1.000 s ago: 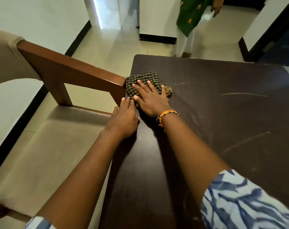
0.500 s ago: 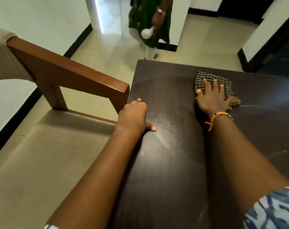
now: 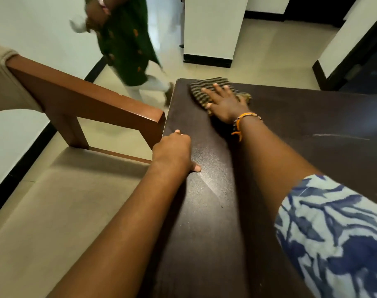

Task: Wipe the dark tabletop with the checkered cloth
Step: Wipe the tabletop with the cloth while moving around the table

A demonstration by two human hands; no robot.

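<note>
The checkered cloth (image 3: pixel 202 88) lies bunched near the far left corner of the dark tabletop (image 3: pixel 312 130). My right hand (image 3: pixel 226 103) lies flat on the cloth with its fingers spread and straight, pressing it onto the wood. An orange bracelet circles that wrist. My left hand (image 3: pixel 174 152) sits on the table's left edge; its fingers curl over the edge and the thumb lies on top of the surface.
A wooden chair (image 3: pixel 86 104) with a beige seat stands against the table's left side, its armrest touching the edge. A person in a green top (image 3: pixel 123 46) walks on the tiled floor beyond the table's far left corner. White walls and a pillar stand behind.
My right hand slid the cloth from the table's far middle back left to the far left corner. The left hand kept its hold on the edge. The person in green walked closer.
</note>
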